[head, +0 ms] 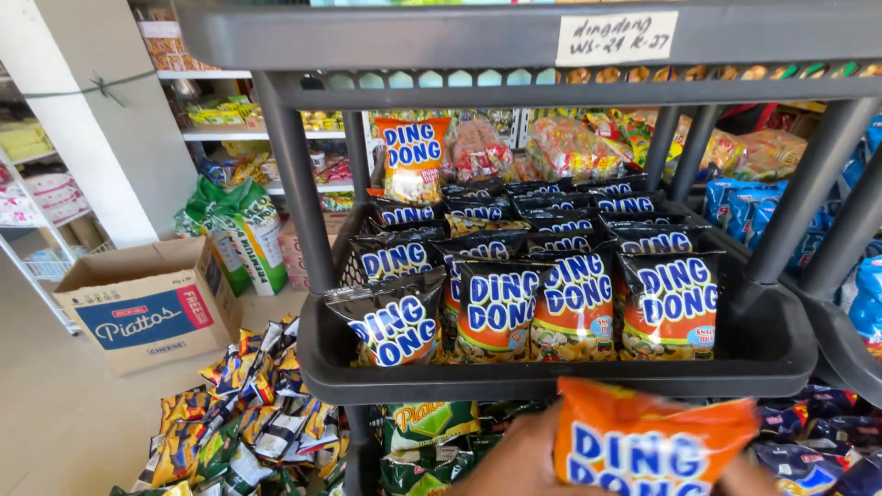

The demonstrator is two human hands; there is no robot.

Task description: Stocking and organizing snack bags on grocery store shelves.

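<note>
An orange snack packet (654, 447) is gripped by the left hand (524, 459) at its left edge, below the black shelf tray (551, 378); restocking seems underway, so an upright slot among the shelved packets (570, 308) is needed next; the right hand's state cannot be told

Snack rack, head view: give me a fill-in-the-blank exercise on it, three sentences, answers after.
1. The left hand grips a snack packet coloured ____.
2. In the black tray, the rows of packets stand ____.
3. The open cardboard box sits on the ____.
Missing words: orange; upright; floor.
</note>
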